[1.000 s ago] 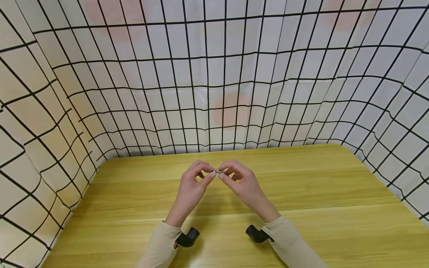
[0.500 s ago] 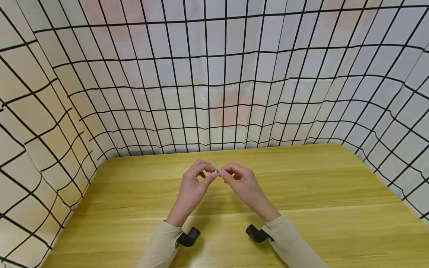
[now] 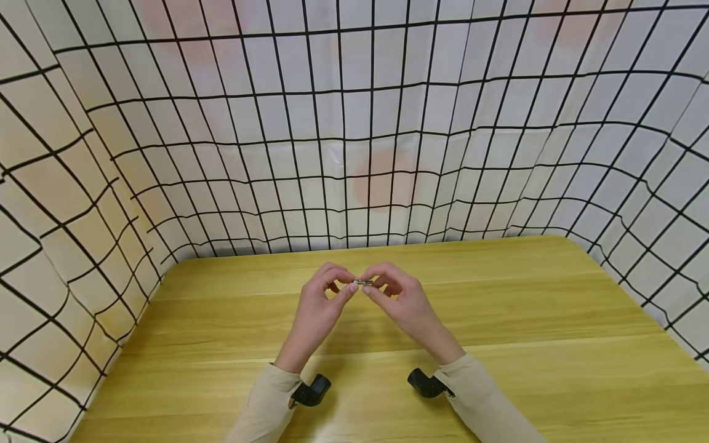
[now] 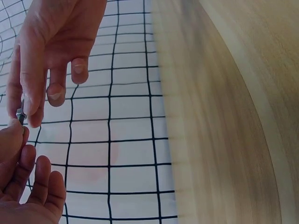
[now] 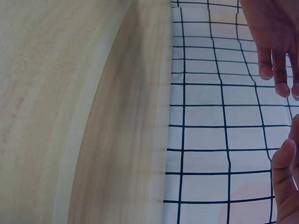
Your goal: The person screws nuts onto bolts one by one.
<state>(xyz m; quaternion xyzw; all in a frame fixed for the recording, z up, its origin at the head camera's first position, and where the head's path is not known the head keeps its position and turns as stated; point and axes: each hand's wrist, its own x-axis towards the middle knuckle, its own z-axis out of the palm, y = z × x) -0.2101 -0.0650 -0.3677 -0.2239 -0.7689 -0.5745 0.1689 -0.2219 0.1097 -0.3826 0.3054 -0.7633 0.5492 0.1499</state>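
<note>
A tiny metal rod (image 3: 361, 282) lies level between the two hands over the table. It looks like a bolt with a nut (image 4: 20, 115) on it, though it is too small to be sure. My left hand (image 3: 320, 301) pinches its left end between thumb and index finger. From the other side my right hand (image 3: 407, 304) holds the right part between thumb and index finger, and the dark right end shows between them. The other fingers of both hands are bent and hold nothing. In the right wrist view the rod is out of sight.
A wooden table (image 3: 221, 332) spreads beneath the hands. White sheeting with a black grid (image 3: 310, 154) rises behind it and along both sides. A black wrist device (image 3: 312, 390) juts inward from the left sleeve, another (image 3: 426, 383) from the right.
Half a second ago the right thumb covered the rod's right part; now thumb and index finger are spread more and that part shows, as it did one second ago. The left hand has barely moved.
</note>
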